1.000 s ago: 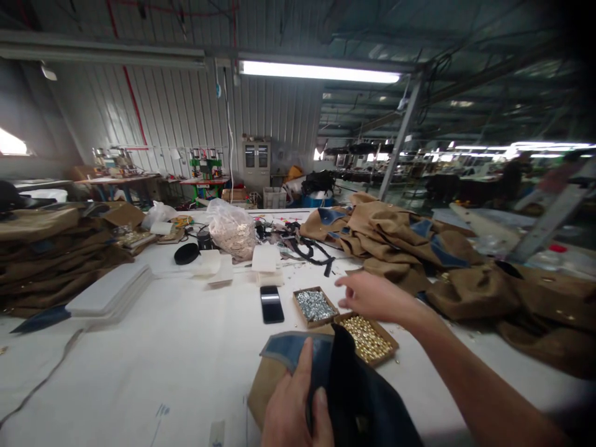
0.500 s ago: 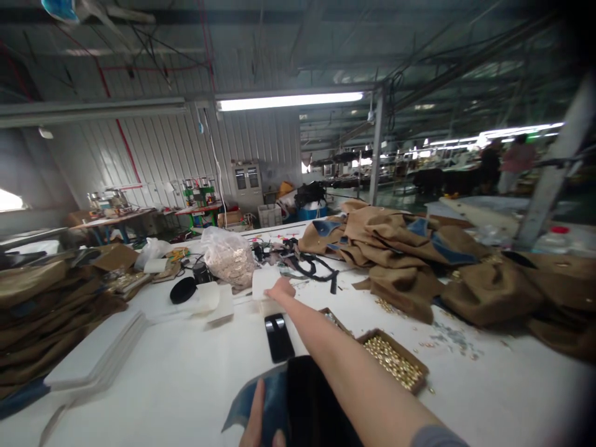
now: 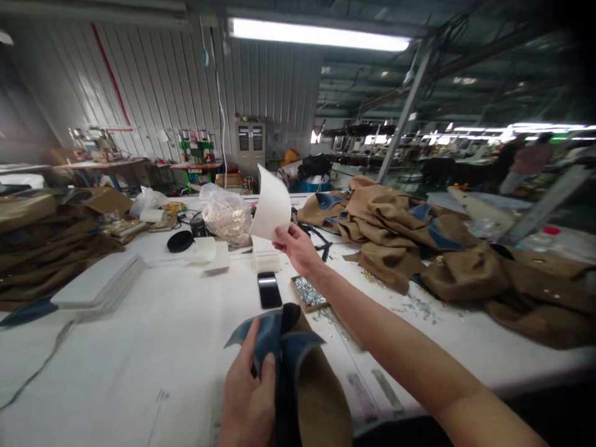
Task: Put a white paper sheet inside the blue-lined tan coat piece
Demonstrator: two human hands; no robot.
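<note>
A white paper sheet (image 3: 270, 202) is pinched in my right hand (image 3: 300, 248), raised and curling above a small stack of white paper (image 3: 266, 259). Near the front edge, my left hand (image 3: 251, 385) grips a folded piece of fabric (image 3: 321, 391), blue on one face and brown on the other, with its thumb and forefinger over the blue part. Just beyond the fabric lies a dark phone (image 3: 269, 290). Under my right forearm, a small tray of silver metal pieces (image 3: 307, 294) is partly covered.
Brown and blue garments (image 3: 382, 223) are heaped at the right, with loose metal pieces (image 3: 419, 307) before them. A plastic bag of small pale pieces (image 3: 228, 214) stands at the back. White sheets (image 3: 95, 282) are stacked at the left beside folded brown fabric (image 3: 56, 254).
My right hand has lifted a paper sheet off the small stack. The fabric in my left hand now shows more of its blue and brown faces. The view has tilted downward.
</note>
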